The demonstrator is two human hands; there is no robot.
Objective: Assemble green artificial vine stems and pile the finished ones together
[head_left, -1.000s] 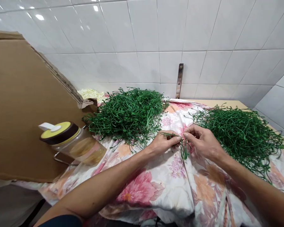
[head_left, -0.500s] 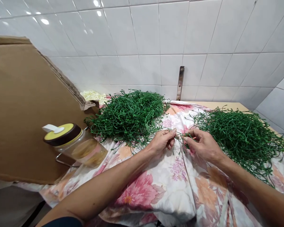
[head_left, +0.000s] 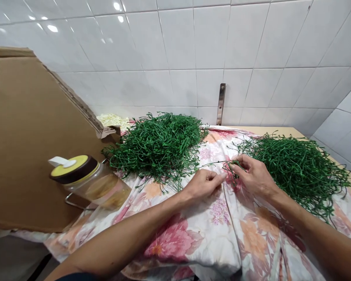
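Thin green plastic-looking stems with small knobs at their tips lie in a large left pile (head_left: 160, 146) and a right pile (head_left: 298, 171). Between the piles, my right hand (head_left: 256, 175) pinches a few green stems (head_left: 234, 168) between thumb and fingers. One long thin stem reaches from that hand leftward toward the left pile. My left hand (head_left: 206, 183) is just left of it and lower, thumb pressed to curled fingers; whatever is in that pinch is too small or hidden. Both hands are above a floral cloth (head_left: 175, 238).
A brown cardboard sheet (head_left: 32, 136) stands at the left. Before it leans a clear jar (head_left: 105, 191) with a yellow and brown lid. Pale small pieces (head_left: 114, 121) lie behind the left pile. A metal bracket (head_left: 221, 104) is fixed to the tiled wall (head_left: 175, 39).
My left hand has dropped slightly and its thumb now points toward the right hand. The right hand keeps its stems and has barely moved. The view has shifted a little.
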